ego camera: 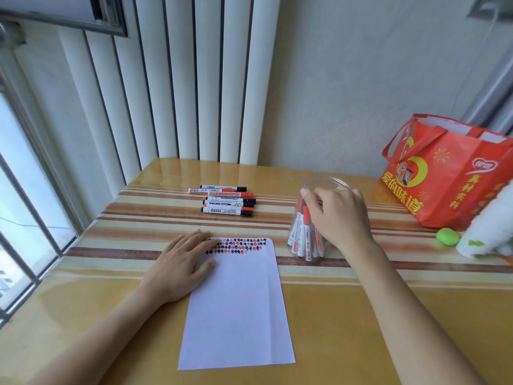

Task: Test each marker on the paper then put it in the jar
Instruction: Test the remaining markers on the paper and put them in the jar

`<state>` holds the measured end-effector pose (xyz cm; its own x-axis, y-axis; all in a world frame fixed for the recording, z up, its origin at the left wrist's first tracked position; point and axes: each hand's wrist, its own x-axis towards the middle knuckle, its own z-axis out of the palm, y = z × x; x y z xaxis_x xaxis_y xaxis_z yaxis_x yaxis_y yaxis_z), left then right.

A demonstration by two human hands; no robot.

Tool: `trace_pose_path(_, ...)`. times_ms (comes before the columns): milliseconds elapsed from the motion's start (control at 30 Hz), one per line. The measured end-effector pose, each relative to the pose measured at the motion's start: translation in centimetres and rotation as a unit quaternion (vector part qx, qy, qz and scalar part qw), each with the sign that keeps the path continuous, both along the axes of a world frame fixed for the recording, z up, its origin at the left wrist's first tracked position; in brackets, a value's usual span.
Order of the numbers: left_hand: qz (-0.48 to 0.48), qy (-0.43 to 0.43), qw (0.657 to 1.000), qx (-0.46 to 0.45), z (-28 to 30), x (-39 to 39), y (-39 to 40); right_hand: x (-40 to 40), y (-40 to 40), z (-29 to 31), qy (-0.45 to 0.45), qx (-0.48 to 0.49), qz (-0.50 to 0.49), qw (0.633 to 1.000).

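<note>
When picking from the row of loose markers (227,202) at the back of the worktop (333,329), pinch one round the middle of its white body. Light, hard, smooth plastic, round like a stick, so likely to roll or slip. Red caps on some, black caps on others. Pull the cap straight off, probably with a small tug.

Left hand (180,265): spread flat, palm down, pressing on the top left corner of the paper (238,307), holding nothing. Paper: thin, white, bendy, easy to slide or crumple, so worth pinning down like that. Little red and black test marks in rows along its top edge, blank below.

Right hand (338,215): curled over the side and mouth of the jar (306,255), fingers bent in. Cannot tell whether gripping the jar wall, pinching a marker, or letting one go.

Jar: see-through, round, thin-walled, probably light plastic, standing just right of the paper. Inside, a bunch of tested markers (301,232) on end, leaning together. Could tip if bumped near the top, so best to steady it low down and drop each marker in gently, end first.

Worktop: shiny, slick, yellow with brown stripes. Off to the right, well apart from the paper, a red bag (444,179) with handles and a small green round thing (447,237) beside it.
</note>
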<state>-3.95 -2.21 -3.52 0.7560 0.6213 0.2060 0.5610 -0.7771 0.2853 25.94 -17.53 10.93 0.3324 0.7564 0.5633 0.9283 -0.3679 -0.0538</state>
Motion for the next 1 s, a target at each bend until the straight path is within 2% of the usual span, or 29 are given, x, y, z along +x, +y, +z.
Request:
trace_pose_path(167, 0.002, 0.001, 1.0, -0.001, 0.0, 0.0, 0.0, 0.1, 0.6, -0.1, 0.029, 0.003, -0.014, 0.999)
trace_pose_path(233, 0.003, -0.002, 1.0, 0.0, 0.0, 0.0, 0.0, -0.4, 0.8, -0.2, 0.036, 0.061, -0.008, 0.997)
trace_pose_path(300, 0.005, -0.001, 1.0, -0.001, 0.0, 0.0, -0.1, -1.6, 0.8, -0.4, 0.0, 0.169, 0.011, 0.986)
trace_pose_path(367, 0.008, 0.001, 1.0, 0.0, 0.1, 0.0, -0.1, -3.8, 1.4, -0.7, -0.042, 0.243, 0.073, 0.966)
trace_pose_path(400, 0.009, 0.003, 1.0, 0.0, 0.0, 0.1, 0.0, -5.1, 2.1, -1.1, -0.048, 0.243, 0.116, 0.962)
trace_pose_path(500, 0.009, 0.002, 1.0, 0.003, 0.0, 0.1, 0.0, -7.8, 5.2, -3.6, 0.007, 0.13, 0.184, 0.974)
trace_pose_path(600, 0.004, -0.007, 1.0, 0.002, 0.0, 0.1, 0.1, -7.8, 8.9, -6.5, 0.093, -0.016, 0.166, 0.982)
trace_pose_path(700, -0.003, -0.015, 1.0, 0.002, -0.2, -0.1, 0.1, -7.0, 12.1, -9.0, 0.05, -0.11, 0.143, 0.982)
trace_pose_path(800, -0.006, -0.027, 1.0, 0.004, -0.3, -0.1, 0.2, -6.2, 13.8, -10.7, 0.029, -0.131, 0.129, 0.983)
trace_pose_path(900, -0.009, -0.03, 0.999, 0.005, -0.4, -0.1, 0.3, -5.7, 14.6, -11.3, 0.018, -0.111, 0.13, 0.985)
trace_pose_path(1000, -0.01, -0.038, 0.999, 0.009, -0.5, -0.1, 0.3, -5.8, 14.5, -11.2, 0.035, -0.109, 0.138, 0.984)
